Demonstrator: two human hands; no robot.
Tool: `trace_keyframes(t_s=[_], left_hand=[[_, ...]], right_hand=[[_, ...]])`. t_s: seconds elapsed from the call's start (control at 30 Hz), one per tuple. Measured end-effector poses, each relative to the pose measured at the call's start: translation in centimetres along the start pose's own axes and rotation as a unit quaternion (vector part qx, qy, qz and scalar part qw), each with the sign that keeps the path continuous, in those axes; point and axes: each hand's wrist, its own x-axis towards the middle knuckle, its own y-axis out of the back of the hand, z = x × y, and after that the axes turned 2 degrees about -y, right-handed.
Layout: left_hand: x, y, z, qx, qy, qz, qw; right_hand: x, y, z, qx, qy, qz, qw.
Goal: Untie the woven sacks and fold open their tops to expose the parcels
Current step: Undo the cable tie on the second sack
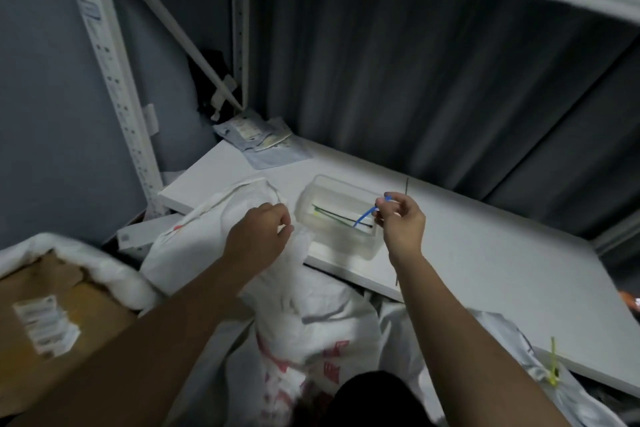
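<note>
1. Right hand (401,218): raised over the clear plastic tray (337,217), thumb and fingers pinching a blue tie (367,215) by its upper end. The free end hangs down toward the tray interior, which holds several dark ties.

2. Left hand (261,230): fingers curled around the gathered neck of the woven sack (304,315), gripping the bunched white fabric just left of the tray.

3. Woven sack: stands directly in front of the person, leaning against the near edge of the white worktop (485,260). Red print is visible on its lower face. Its top is bunched and not yet folded open; no parcels show from it.

4. Second sack (540,374), to the right below the worktop edge: a yellow-green tie (553,366) remains around its neck, so it appears unopened.

5. To the left, a cardboard parcel (52,315) bearing a label lies inside white material already folded back.

6. Judged step: depositing the removed tie, then opening the held sack.

7. Risks:
   - The tie, pinched only at its tip, may fall beside the tray or down among the sacks.
   - If the left hand lets go early, the leaning sack may slump, closing its neck or tipping.
   - Image blur prevents confirming whether any tie remains on the held neck.
</note>
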Motion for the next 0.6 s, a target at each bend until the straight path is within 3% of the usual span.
trace_keyframes(t_s=[0.2, 0.3, 0.37, 0.43, 0.5, 0.6], left_hand=[[4.7, -1.4, -2.6, 0.030, -0.003, 0.020, 0.999], [5.4, -1.5, -4.1, 0.024, 0.017, 0.003, 1.000], [5.4, -1.3, -5.3, 0.021, 0.062, -0.021, 0.998], [5.1, -0.8, -7.0, 0.008, 0.096, -0.030, 0.995], [4.3, 0.1, -8.5, -0.004, 0.129, -0.026, 0.991], [2.6, 1.7, -10.6, 0.010, 0.179, -0.046, 0.983]], right_hand=[[7.0, -2.3, 4.1, -0.156, -0.010, -0.003, 0.988], [7.8, -4.8, 4.8, -0.256, -0.064, -0.118, 0.957], [6.7, -7.1, 4.4, -0.308, -0.035, -0.191, 0.931], [4.5, -9.8, 3.9, -0.284, 0.008, -0.274, 0.919], [1.8, -12.2, 3.6, -0.318, 0.043, -0.361, 0.876], [-1.8, -14.5, 3.5, -0.491, 0.137, -0.436, 0.742]])
